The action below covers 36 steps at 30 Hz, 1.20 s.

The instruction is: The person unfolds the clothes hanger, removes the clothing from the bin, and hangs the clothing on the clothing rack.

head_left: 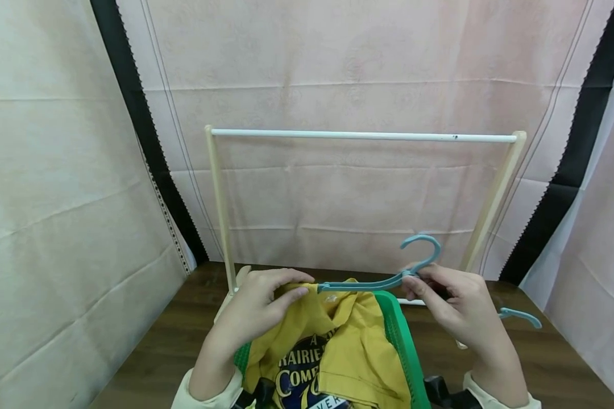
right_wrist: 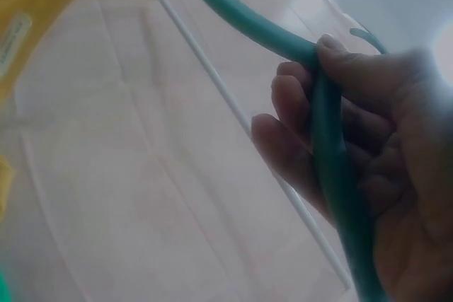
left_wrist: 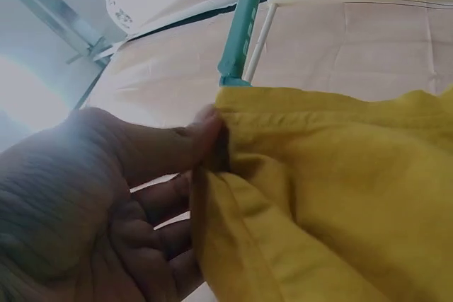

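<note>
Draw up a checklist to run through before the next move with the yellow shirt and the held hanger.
1. Grip on the hanger: ok. The right hand holds it below the hook.
2. Grip on the yellow shirt: ok. The left hand pinches it near its upper edge.
3. Hook free of fabric: ok. It rises above the fingers.
4. First hanger end seated inside the shirt: cannot tell. It meets the fabric edge, but its tip is hidden.
5. Other hanger arm inside the shirt: not ok. It runs bare through the right hand.
6. Shirt clear of the green basket: not ok. Much of it lies there.
</note>
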{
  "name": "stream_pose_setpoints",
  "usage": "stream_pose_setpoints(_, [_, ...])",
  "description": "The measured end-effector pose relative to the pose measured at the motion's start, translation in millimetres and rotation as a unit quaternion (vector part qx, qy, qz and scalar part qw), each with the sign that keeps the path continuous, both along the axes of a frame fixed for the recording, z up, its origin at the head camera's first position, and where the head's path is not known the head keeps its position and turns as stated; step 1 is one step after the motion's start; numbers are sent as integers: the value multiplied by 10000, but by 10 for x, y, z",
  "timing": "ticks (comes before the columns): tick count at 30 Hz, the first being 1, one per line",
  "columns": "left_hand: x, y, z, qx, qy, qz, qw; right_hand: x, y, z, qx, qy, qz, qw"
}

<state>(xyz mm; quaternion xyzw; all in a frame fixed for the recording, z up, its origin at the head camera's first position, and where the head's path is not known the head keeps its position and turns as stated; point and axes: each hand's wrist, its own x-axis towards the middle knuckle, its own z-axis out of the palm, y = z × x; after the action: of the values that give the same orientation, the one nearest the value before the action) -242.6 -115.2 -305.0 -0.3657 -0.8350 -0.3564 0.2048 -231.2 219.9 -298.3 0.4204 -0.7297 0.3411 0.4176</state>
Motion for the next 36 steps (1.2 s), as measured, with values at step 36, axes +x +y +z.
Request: stream_pose_setpoints(36, [47, 218, -40, 557, 156, 66, 9983, -26, -144, -51, 52, -31, 149, 9999])
